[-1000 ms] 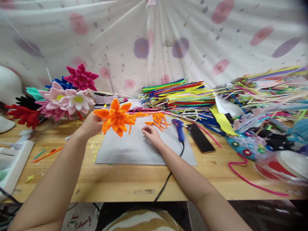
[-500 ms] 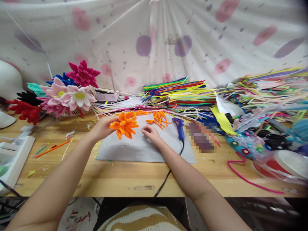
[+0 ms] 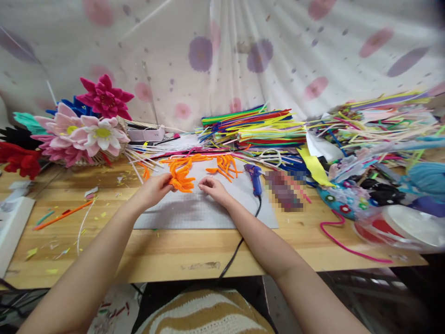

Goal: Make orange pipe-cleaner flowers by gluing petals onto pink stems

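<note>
My left hand (image 3: 157,189) is closed around the back of a fuzzy orange pipe-cleaner flower (image 3: 183,177), holding it up over a grey cutting mat (image 3: 194,215). The flower is tipped, its petals pointing to the right. Just right of it, my right hand (image 3: 214,189) hovers over the mat with thumb and fingers pinched together; whatever lies between them, if anything, is too small to see. Behind that hand, loose orange pipe-cleaner petals (image 3: 225,166) lie at the mat's far edge. A blue glue gun (image 3: 255,180) rests on the mat's right side, its black cord running beneath my right forearm.
Finished fuzzy flowers (image 3: 93,132) stand at the left. Bundles of coloured pipe cleaners (image 3: 257,127) line the back, with white-handled scissors (image 3: 271,157) before them. A pink pipe cleaner (image 3: 347,241) and a ribbon spool (image 3: 410,227) lie right. Scraps dot the wooden table (image 3: 104,264).
The orange flower has been turned in my left hand, from facing me to tipping rightward. My right hand stays pinched beside it. The whole view has shifted slightly.
</note>
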Available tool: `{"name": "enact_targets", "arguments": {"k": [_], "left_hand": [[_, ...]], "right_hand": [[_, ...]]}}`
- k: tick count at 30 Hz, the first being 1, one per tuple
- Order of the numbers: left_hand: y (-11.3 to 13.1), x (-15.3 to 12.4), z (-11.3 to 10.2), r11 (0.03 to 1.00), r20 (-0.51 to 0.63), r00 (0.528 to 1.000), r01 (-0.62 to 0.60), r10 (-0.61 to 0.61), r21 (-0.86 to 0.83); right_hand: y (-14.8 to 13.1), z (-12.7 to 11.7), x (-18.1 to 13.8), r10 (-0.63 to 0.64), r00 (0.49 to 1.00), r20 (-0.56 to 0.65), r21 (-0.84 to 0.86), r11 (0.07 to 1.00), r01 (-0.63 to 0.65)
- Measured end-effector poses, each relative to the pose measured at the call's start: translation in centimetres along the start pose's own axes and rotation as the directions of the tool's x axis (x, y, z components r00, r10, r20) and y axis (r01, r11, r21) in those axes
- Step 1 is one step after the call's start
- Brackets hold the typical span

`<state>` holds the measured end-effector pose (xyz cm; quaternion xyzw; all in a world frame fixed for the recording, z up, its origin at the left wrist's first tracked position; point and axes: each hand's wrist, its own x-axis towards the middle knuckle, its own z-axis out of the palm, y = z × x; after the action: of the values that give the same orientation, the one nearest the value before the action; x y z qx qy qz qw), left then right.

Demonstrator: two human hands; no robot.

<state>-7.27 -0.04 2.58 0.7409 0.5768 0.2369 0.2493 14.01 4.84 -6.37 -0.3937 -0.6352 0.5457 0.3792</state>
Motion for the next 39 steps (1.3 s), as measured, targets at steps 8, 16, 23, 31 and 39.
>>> {"name": "enact_targets", "arguments": {"k": [8, 16, 23, 31, 39], "left_hand": [[0.8, -0.2, 1.2, 0.996, -0.080, 0.994, 0.083, -0.080, 0.033], [1.3, 0.0, 1.8, 0.914, -0.206, 0.925, 0.243, -0.319, -0.325], [0.8, 0.4, 4.7, 0.568, -0.034, 0.867, 0.296, -0.498, -0.768], [-0.2, 0.9, 5.2, 0.481, -0.019, 0.808, 0.332, -0.589, -0.811], [0.3, 0.7, 5.5, 0.429, 0.013, 0.806, 0.328, -0.591, -0.842]], "right_hand": [[-4.5, -4.2, -3.8, 0.010, 0.919, 0.395, -0.241, 0.966, 0.093], [-2.2, -17.1, -12.1, 0.039, 0.975, -0.219, -0.256, 0.962, -0.096], [0.7, -22.6, -16.5, -0.162, 0.793, -0.587, -0.642, 0.690, -0.334], [1.5, -23.3, -17.5, -0.178, 0.831, -0.528, -0.775, 0.500, -0.386], [2.1, -23.1, -14.7, -0.238, 0.883, -0.404, -0.834, 0.492, -0.249]]}}
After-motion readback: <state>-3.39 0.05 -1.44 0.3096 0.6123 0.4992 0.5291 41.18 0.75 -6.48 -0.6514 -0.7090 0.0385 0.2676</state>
